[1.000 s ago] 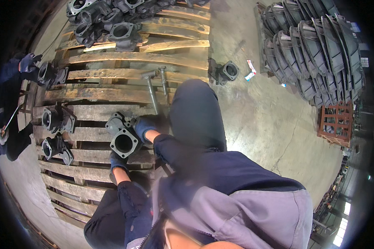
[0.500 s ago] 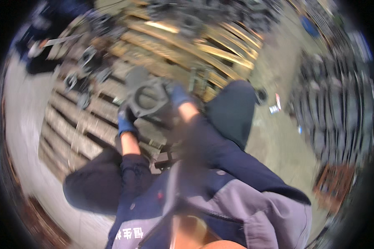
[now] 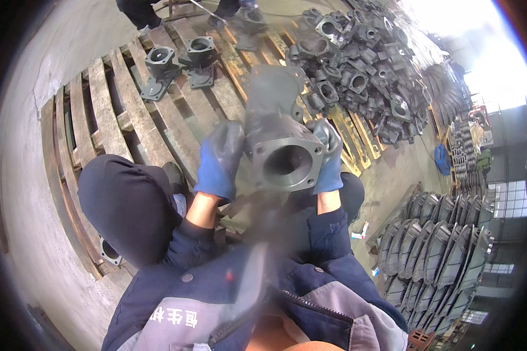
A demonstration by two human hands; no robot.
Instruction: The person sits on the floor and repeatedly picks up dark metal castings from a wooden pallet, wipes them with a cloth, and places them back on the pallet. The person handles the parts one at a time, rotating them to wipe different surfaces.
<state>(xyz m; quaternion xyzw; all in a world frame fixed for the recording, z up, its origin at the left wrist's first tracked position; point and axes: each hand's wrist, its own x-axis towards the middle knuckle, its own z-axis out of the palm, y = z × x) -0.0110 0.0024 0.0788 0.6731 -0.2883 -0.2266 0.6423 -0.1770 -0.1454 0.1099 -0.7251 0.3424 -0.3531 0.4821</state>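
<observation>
A dark grey flanged pipe elbow casting (image 3: 288, 167) is between my hands in front of my chest. Its square flange with corner bolt holes and a wide round bore faces me, and a second flat flange (image 3: 273, 92) shows at its far end. My left hand (image 3: 223, 153), in a dark-coated blue glove, grips the left side with curled fingers. On the right side, my right hand (image 3: 329, 153), gloved alike, is closed on the same casting. The fingertips of both hands are partly hidden.
Two similar castings (image 3: 200, 51) stand beyond on a wooden pallet (image 3: 108, 126). At the far right, many castings lie in a heap (image 3: 357, 73). Stacked ribbed grey parts (image 3: 433, 251) stand to the right. Another person's legs (image 3: 139, 13) are at the far edge.
The view has swung round. Both hands now hold the casting nearer to me, with its square flange facing me. The heap and the other person have shifted in the picture.
</observation>
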